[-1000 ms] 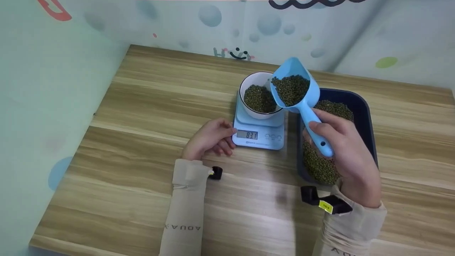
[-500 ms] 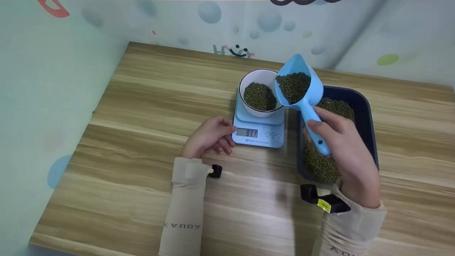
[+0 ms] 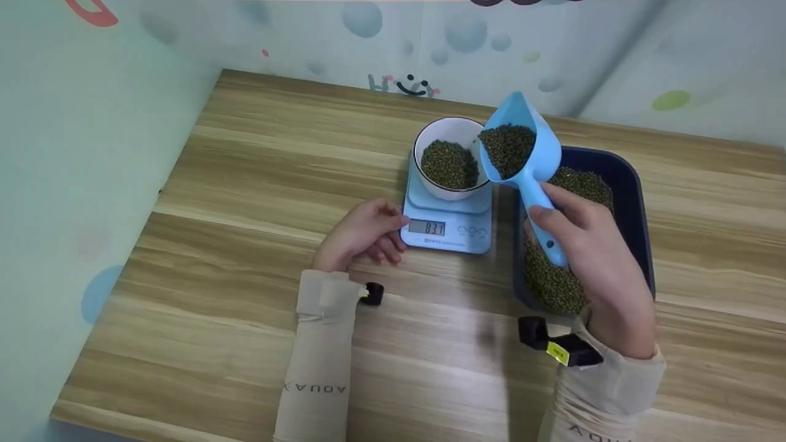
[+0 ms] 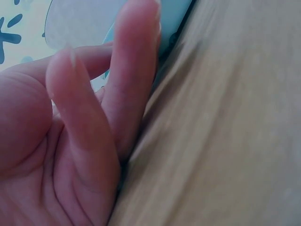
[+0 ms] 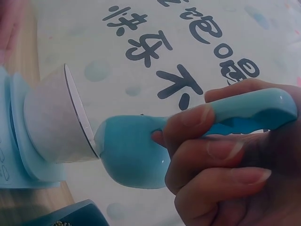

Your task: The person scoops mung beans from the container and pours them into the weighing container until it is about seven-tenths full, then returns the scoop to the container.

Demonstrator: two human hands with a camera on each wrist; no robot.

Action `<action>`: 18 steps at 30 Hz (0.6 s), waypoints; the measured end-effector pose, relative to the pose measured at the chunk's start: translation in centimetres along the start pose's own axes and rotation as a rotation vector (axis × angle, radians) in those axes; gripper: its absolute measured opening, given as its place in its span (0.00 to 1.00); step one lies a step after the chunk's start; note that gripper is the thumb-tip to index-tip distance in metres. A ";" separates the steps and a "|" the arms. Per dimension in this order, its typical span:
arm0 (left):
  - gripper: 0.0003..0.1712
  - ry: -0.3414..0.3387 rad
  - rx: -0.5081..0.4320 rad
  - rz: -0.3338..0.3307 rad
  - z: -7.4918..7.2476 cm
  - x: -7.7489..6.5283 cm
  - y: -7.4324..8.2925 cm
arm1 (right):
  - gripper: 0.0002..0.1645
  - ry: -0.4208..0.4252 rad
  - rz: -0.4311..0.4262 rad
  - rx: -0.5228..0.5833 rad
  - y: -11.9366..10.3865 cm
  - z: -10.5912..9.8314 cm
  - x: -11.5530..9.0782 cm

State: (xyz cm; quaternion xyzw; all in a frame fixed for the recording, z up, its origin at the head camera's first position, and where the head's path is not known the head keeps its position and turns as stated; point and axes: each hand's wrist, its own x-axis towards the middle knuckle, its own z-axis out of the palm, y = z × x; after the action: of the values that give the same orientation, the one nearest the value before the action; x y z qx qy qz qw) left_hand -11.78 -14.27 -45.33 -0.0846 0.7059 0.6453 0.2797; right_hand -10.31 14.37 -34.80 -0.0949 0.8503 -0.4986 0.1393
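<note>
While the R hand [image 3: 599, 258] grips the scoop [image 3: 544, 161] full of mung beans [image 3: 508, 150] (head view, upper R of ctr), the bowl [image 3: 443, 130] sits on the kitchen scale [image 3: 454, 228]. Prob. the pouring bit, so next needs a slow, small tip. L hand [image 3: 366, 232] touches the scale's L edge. L wrist view: its fingers [image 4: 84, 122] bend softly, palm empty. R wrist view: fingers curl round the handle [image 5: 254, 107], mid R.

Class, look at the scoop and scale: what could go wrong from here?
The right hand holds the scoop, loaded with grains, at the rim of the bowl; a jolt might spill some onto the scale. The left hand is at its left edge, so a nudge could skew the weighing.
</note>
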 end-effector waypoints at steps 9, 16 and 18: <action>0.16 0.018 0.001 0.012 -0.4 1.7 -1.7 | 0.20 0.009 0.015 -0.044 -0.1 0.1 0.0; 0.14 0.026 0.032 0.023 -0.4 2.0 -1.8 | 0.18 -0.002 0.011 -0.059 -0.1 0.2 0.1; 0.15 0.026 0.031 0.024 -0.3 2.0 -1.9 | 0.18 -0.008 0.013 -0.059 -0.1 0.2 0.2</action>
State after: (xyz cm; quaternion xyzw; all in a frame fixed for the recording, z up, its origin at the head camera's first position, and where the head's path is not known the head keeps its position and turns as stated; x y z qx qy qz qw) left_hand -12.62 -14.40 -47.96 -0.0803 0.7203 0.6365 0.2639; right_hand -10.40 14.14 -34.84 -0.0954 0.8646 -0.4720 0.1433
